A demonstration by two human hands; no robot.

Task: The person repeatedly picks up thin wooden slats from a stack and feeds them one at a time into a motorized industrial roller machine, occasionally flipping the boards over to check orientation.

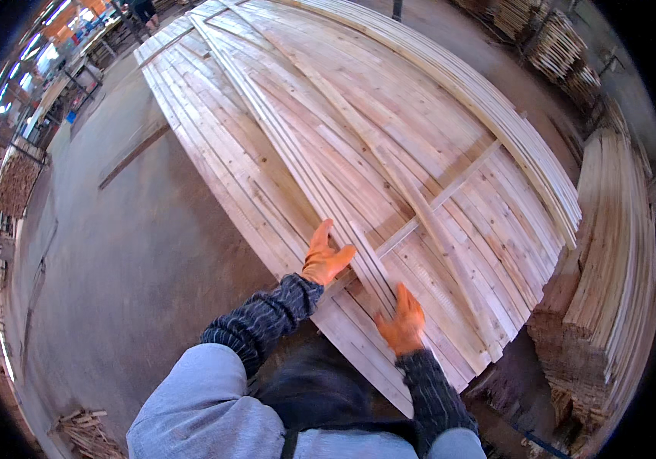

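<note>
A bundle of long narrow wooden strips (303,174) lies side by side, running from the far left of a wide layer of planks (488,237) to my hands. My left hand (328,258), in an orange glove, is at the bundle's left edge, with thumb and fingers spread apart. The thumb reaches toward the strips' top. Close to the near end, my right hand (403,321), also gloved in orange, lies against the right side with its fingers stretched and thumb apart. Neither hand visibly wraps round a strip.
Another loose board (412,191) lies diagonally across the planks, over a thin crosspiece (466,176). Long strips (530,149) are piled along the right edge. A tall lumber stack (603,252) stands at right. A lone beam (133,157) is on the floor at left; scrap wood (89,432) lies lower left.
</note>
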